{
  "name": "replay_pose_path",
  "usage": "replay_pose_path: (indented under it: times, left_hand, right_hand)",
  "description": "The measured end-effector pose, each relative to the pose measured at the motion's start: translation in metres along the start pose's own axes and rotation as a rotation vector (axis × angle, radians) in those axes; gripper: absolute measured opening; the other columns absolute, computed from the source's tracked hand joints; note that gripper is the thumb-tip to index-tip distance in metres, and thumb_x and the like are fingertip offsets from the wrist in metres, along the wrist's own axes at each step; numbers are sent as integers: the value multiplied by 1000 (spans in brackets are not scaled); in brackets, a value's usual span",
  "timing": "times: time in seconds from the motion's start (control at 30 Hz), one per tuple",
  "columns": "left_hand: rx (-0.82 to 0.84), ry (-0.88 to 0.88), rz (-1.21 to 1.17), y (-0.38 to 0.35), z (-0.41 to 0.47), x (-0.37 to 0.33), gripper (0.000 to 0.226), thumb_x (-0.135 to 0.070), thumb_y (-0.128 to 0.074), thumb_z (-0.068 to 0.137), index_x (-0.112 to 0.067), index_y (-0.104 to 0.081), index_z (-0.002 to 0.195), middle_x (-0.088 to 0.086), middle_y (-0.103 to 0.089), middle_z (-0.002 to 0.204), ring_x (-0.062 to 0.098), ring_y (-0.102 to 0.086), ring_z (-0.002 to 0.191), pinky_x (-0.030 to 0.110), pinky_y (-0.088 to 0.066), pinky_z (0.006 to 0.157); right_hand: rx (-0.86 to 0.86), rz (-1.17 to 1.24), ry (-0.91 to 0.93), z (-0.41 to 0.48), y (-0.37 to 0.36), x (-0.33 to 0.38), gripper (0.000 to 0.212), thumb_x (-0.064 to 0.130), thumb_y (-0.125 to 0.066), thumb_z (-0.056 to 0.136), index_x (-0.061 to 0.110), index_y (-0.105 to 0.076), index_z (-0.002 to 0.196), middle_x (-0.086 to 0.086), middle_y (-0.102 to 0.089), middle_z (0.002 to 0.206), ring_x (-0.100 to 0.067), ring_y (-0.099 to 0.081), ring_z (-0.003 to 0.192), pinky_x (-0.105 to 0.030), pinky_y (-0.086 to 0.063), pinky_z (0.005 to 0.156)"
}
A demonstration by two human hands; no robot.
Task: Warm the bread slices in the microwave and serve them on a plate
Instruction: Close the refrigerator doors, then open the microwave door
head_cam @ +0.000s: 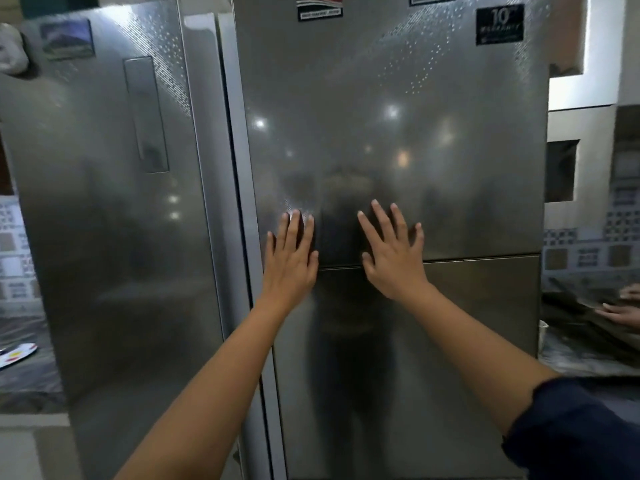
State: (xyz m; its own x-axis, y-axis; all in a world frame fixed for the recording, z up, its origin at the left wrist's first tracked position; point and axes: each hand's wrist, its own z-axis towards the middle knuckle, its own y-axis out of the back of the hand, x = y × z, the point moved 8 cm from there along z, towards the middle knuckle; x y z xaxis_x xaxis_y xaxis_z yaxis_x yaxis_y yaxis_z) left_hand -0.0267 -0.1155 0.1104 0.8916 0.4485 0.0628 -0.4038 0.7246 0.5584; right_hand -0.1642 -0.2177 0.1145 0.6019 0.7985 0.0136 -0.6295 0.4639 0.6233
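Observation:
No bread, microwave or plate is in view. A tall silver fridge (391, 116) fills the middle, its doors shut, with a seam between the upper and lower door at hand height. My left hand (291, 258) is held flat and spread in front of the upper door near its left edge. My right hand (393, 252) is spread the same way just to the right, across the seam. Neither hand holds anything. I cannot tell whether the palms touch the door.
A second silver fridge (114, 202) stands to the left with a recessed handle (147, 114). At the right edge another person's hand (623, 311) rests on dark material on a counter. A tiled wall (585, 251) shows behind it. A white packet (17, 355) lies at the far left.

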Motion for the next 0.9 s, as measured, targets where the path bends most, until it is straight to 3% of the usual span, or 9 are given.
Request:
replay_pose_path:
  times: [0.2,0.33,0.47,0.57,0.67,0.9]
  left_hand:
    - [-53,30,-55,-5,6,-7,66,-42,-21,90,-22,-3,150,7,0,159,25,7,145,49,4,115]
    - [-62,11,-49,-5,5,-6,65,-42,-24,91,-21,-7,150,8,-4,158,26,3,146,50,-1,115]
    - [7,-25,8,-7,-3,-3,65,-42,-27,92,-22,-4,150,9,0,159,27,3,146,51,-6,116]
    - [141,-16,-25,-7,-17,-3,65,-42,-32,97,-24,2,149,3,8,159,23,11,146,48,-5,117]
    - [254,35,-114,2,-38,-1,60,-43,-29,98,-23,-6,150,-1,1,159,18,3,146,44,-11,118]
    - [301,255,-74,31,-124,43,57,-40,-26,100,-17,-11,150,1,-8,159,15,-3,146,37,-9,118]
  right_hand:
    - [-71,0,-6,-1,-2,1,69,35,-47,88,30,-14,149,2,-4,159,-22,2,145,-61,-8,110]
    - [-34,-30,3,-2,-3,-1,70,37,-43,91,31,-7,149,3,3,159,-22,7,146,-59,-4,111]
    - [-19,-40,6,-7,5,2,72,33,-49,87,28,-13,149,1,-5,159,-25,-4,145,-56,-14,112]
    - [54,-38,-3,-15,7,5,76,25,-51,86,25,-9,150,-1,-1,158,-27,-6,143,-47,-21,111]
    - [119,101,-54,-27,9,8,72,23,-52,86,22,-16,149,0,-5,158,-29,-12,139,-44,-30,109]
    - [365,236,-7,-81,-25,59,67,23,-50,89,17,-20,148,-3,-18,155,-25,-12,143,-42,-30,110]
